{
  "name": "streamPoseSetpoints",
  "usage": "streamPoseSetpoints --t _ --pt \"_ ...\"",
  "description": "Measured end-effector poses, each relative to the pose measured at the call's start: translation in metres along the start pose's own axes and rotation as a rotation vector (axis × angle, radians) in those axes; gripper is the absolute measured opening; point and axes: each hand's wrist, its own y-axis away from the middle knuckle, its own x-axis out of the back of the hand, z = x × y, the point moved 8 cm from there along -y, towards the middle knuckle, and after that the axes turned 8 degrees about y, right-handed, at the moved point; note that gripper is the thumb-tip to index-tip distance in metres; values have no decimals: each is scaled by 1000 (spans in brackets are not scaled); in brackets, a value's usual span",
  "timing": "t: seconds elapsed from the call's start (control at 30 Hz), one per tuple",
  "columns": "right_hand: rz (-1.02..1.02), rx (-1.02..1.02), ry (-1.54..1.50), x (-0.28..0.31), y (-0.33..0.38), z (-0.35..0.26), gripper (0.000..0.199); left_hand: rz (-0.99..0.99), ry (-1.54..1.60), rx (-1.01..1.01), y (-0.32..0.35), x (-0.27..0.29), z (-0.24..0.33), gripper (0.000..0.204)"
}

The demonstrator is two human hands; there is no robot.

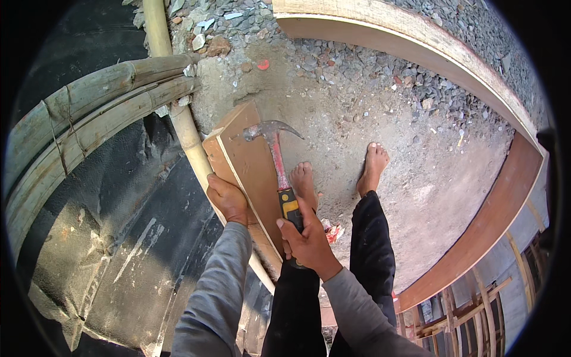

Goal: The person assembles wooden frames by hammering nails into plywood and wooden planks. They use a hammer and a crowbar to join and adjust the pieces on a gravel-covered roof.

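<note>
My right hand (306,238) is wrapped round the black and yellow grip of a claw hammer (276,156). The hammer's worn red shaft points away from me, and its dark metal head lies over the far end of a brown boxed plywood beam (244,143), claw toward the right. Near the striking face is a small dark mark, perhaps a nail, too small to make out. My left hand (228,199) grips the beam's left side, just nearer to me than the hammer head. Its fingertips are partly hidden. The beam stretches back toward my legs, beside a bamboo pole (189,140).
Thick bamboo poles (95,89) tied with wire lie at the left, over black plastic sheeting (113,226). A long plywood form (410,41) curves round the far and right sides. Gravel (357,65) lies against it. My bare feet (373,163) stand on dusty ground.
</note>
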Motion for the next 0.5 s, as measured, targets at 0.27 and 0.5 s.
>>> streamPoseSetpoints --t 0.27,0.5 --pt "745 402 -720 62 13 -30 15 -22 -38 -17 5 0 1 52" --pt "258 -25 -203 30 1 -8 32 -17 14 13 1 0 3 55"
